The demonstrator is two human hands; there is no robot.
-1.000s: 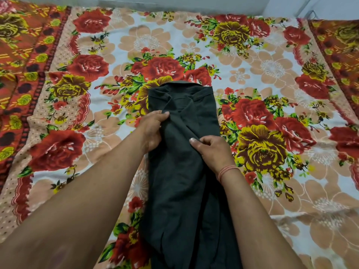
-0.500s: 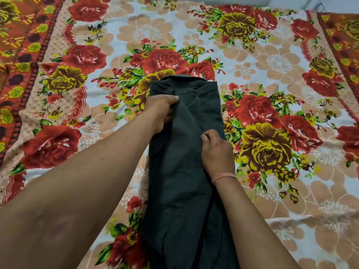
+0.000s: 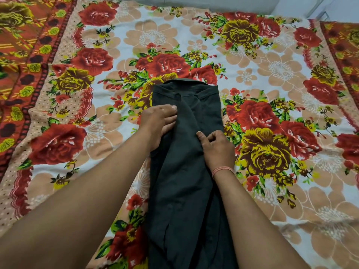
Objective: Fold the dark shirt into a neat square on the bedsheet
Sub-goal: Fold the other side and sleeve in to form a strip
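Observation:
The dark shirt [image 3: 184,183] lies lengthwise on the floral bedsheet [image 3: 272,74] as a long narrow strip, its collar end farthest from me. My left hand [image 3: 157,123] lies with straight fingers on the shirt's left edge, just below the collar. My right hand [image 3: 215,148] rests on the shirt's right side at mid-length, fingers curled and pinching a fold of the dark fabric. A raised fold runs between the two hands. The shirt's lower end passes out of view at the bottom.
The bedsheet spreads wide on both sides of the shirt, with red and yellow roses. An orange-red patterned border [image 3: 23,55] runs down the left side and another at the far right [image 3: 345,45]. A pale wall [image 3: 213,2] lies beyond the far edge.
My left hand has slid back from near the collar and flattened on the shirt's left edge. My right hand stays at mid-length, now pinching the fold.

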